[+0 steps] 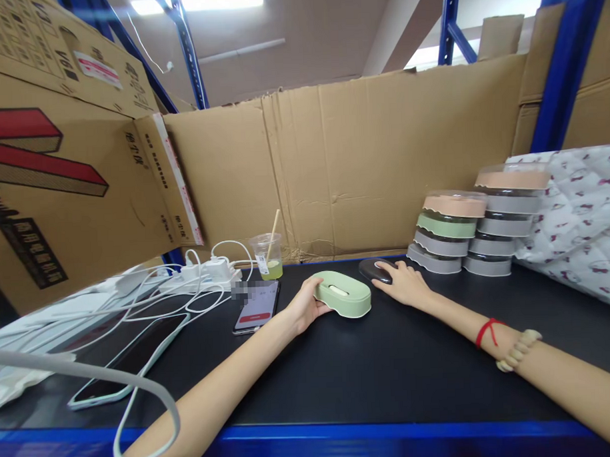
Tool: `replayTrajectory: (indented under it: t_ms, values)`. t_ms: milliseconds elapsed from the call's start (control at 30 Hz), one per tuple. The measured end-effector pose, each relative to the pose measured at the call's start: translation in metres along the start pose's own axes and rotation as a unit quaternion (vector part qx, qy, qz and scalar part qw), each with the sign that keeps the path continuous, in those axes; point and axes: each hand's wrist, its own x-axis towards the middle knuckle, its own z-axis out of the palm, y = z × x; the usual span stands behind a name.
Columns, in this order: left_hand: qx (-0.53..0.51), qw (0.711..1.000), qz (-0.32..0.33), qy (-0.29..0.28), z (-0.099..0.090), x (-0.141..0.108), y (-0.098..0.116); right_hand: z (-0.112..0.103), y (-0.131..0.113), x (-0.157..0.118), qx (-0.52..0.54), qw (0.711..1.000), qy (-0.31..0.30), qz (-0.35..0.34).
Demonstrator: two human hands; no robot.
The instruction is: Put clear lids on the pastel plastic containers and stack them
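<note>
Near the middle of the black shelf top, my left hand [307, 304] grips the left end of a pale green oval case [343, 293]. The thumb is at its upper side and the fingers are underneath. A short pale slot shows on the case's top face. To the right, my right hand [403, 283] has its thumb and fingers around the near right end of a glossy dark oval piece [369, 271], which lies on the surface. The two pieces are apart. A phone [258, 307] with a lit screen lies left of my left hand.
Stacked oval cases in grey, green and peach [447, 225] stand at right, beside a patterned quilted bag [579, 212]. A plastic cup [270, 256] with a straw is at the back. White cables, a power strip [206, 277] and another phone [134, 361] lie left. Cardboard [357, 166] walls the back.
</note>
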Motion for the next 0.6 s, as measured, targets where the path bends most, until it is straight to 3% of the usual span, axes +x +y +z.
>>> replayTrajectory:
  t_ms: [67,167,233,300,600]
  values:
    - [-0.011,1.000,0.000,-0.009,0.000,0.001,0.000,0.001,-0.001,0.000,0.078,0.997,0.014,-0.022]
    - [-0.031,0.999,-0.005,-0.038,0.000,0.000,-0.001,0.005,-0.004,-0.002,0.209,0.969,0.024,-0.133]
    - [-0.038,0.998,-0.004,-0.060,0.001,0.000,-0.001,0.009,-0.009,-0.005,0.252,0.944,0.006,-0.214]
    - [-0.040,0.997,0.001,-0.068,0.002,-0.001,-0.002,0.012,-0.013,-0.009,0.267,0.930,-0.017,-0.252]
    - [-0.040,0.997,0.007,-0.065,0.003,-0.002,-0.002,0.008,-0.021,-0.019,0.253,0.940,-0.048,-0.225]
